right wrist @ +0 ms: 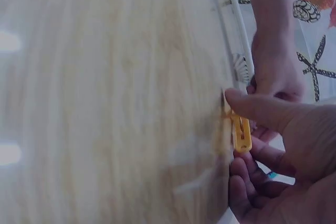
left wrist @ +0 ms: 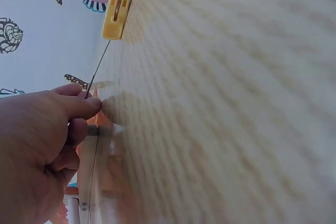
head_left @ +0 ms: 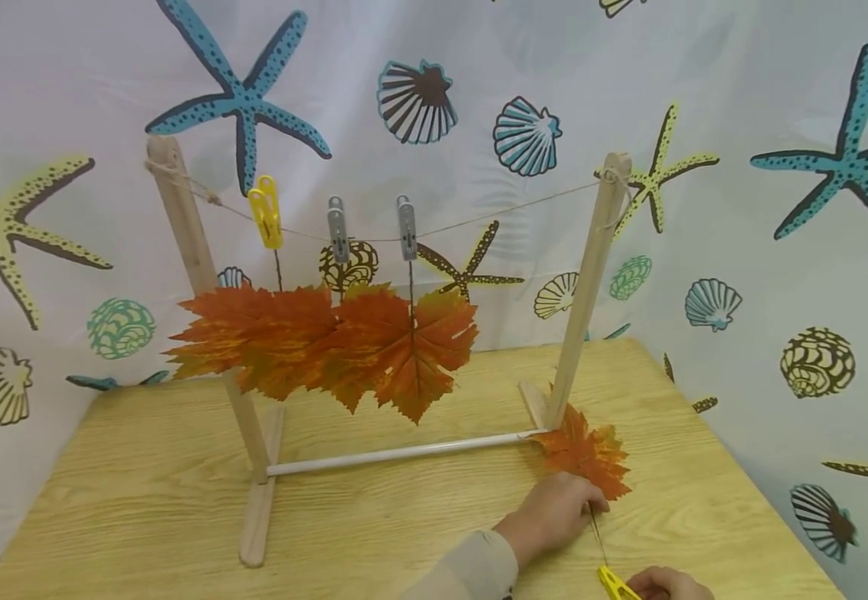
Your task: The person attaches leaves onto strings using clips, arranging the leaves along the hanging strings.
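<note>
An orange maple leaf (head_left: 586, 457) lies on the table by the foot of the stand's right post. My left hand (head_left: 555, 510) pinches its thin stem (left wrist: 98, 69) between thumb and finger. The stem's free end meets the tip of a yellow clothespin (head_left: 615, 583); whether it sits inside the jaws I cannot tell. My right hand (right wrist: 302, 153) holds that clothespin at its rear, low over the tabletop. Part of the right hand is cut off by the lower edge of the head view.
On a wooden stand, a string (head_left: 509, 204) runs between two posts. One yellow clothespin (head_left: 265, 213) and two grey ones (head_left: 407, 227) hang overlapping orange leaves (head_left: 411, 350) from it. A white bar (head_left: 403, 452) joins the posts low down. Behind hangs a seashell-patterned cloth (head_left: 771, 375).
</note>
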The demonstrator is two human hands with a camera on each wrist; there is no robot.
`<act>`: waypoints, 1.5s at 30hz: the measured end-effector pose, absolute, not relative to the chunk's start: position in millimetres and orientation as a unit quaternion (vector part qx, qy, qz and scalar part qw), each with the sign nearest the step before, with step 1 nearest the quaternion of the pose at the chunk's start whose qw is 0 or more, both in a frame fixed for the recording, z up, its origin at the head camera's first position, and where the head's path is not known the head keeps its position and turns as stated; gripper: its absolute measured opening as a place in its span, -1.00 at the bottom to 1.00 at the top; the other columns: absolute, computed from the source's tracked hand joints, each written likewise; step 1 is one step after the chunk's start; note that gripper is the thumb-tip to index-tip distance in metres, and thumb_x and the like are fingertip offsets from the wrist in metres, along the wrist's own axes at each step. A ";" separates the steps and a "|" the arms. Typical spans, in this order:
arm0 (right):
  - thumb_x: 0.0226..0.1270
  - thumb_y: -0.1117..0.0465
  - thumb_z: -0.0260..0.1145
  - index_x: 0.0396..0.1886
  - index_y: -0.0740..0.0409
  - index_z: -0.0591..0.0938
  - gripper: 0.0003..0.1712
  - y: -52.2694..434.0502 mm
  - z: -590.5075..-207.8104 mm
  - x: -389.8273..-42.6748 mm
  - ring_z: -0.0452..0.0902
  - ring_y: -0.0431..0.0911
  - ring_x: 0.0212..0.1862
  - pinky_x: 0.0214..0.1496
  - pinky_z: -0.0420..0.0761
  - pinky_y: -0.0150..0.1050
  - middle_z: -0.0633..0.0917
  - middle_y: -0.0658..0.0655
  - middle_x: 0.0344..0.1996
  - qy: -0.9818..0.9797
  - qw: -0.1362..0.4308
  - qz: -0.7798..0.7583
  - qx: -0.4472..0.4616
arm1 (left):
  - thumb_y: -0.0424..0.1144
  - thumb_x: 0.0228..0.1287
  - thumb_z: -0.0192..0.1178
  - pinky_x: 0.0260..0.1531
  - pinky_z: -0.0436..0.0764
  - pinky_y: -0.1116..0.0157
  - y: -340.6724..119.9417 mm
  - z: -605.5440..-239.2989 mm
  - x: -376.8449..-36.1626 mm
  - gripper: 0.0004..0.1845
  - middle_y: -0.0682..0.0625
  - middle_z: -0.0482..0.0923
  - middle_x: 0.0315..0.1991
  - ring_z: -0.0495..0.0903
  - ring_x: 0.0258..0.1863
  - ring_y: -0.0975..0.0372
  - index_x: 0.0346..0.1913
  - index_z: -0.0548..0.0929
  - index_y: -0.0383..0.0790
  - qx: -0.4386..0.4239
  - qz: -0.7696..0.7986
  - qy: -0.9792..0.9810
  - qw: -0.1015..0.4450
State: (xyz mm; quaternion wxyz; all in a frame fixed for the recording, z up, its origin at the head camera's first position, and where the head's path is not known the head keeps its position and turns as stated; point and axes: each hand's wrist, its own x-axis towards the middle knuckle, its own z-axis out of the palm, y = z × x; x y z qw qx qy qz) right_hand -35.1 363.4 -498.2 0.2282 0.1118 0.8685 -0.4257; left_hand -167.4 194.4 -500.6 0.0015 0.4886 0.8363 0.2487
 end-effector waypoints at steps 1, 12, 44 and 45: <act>0.05 0.15 0.43 -0.21 0.40 0.60 -0.59 360.7 -497.1 -34.3 0.58 -0.08 -0.32 -0.25 0.56 -0.17 0.65 0.05 -0.41 0.871 0.217 -0.422 0.123 | -0.41 0.02 0.27 -0.35 0.41 0.64 192.0 -501.0 -167.8 -0.70 0.34 0.62 -0.34 0.52 -0.32 0.57 -0.23 0.73 0.08 0.493 0.252 0.833 -0.002; 0.10 0.13 0.40 -0.06 0.52 0.54 -0.44 363.6 -492.3 -36.4 0.59 -0.07 -0.25 -0.20 0.59 -0.18 0.67 0.16 -0.27 0.813 0.229 -0.535 0.034 | -0.17 0.17 0.27 -0.22 0.38 0.68 150.4 -502.5 -166.1 -0.88 0.35 0.63 -0.23 0.47 -0.25 0.69 -0.24 0.75 0.08 0.536 0.339 0.773 0.018; 0.27 0.38 0.20 0.12 0.57 0.36 -0.52 304.2 -435.7 -75.4 0.57 -0.02 -0.04 -0.07 0.56 -0.12 0.59 0.23 -0.04 0.703 0.202 -0.673 -0.115 | -0.11 0.06 0.34 -0.68 0.30 0.44 74.4 -480.3 -174.8 -0.75 0.04 0.69 -0.23 0.61 -0.29 0.24 -0.22 0.75 -0.15 0.120 0.751 0.627 0.166; 0.27 0.39 0.19 0.12 0.57 0.36 -0.53 302.0 -434.0 -76.9 0.57 -0.02 -0.03 -0.07 0.55 -0.11 0.59 0.22 -0.04 0.698 0.205 -0.676 -0.120 | -0.11 0.07 0.33 -0.67 0.31 0.45 72.9 -476.8 -175.3 -0.76 0.04 0.69 -0.24 0.60 -0.30 0.25 -0.22 0.74 -0.14 0.123 0.745 0.634 0.166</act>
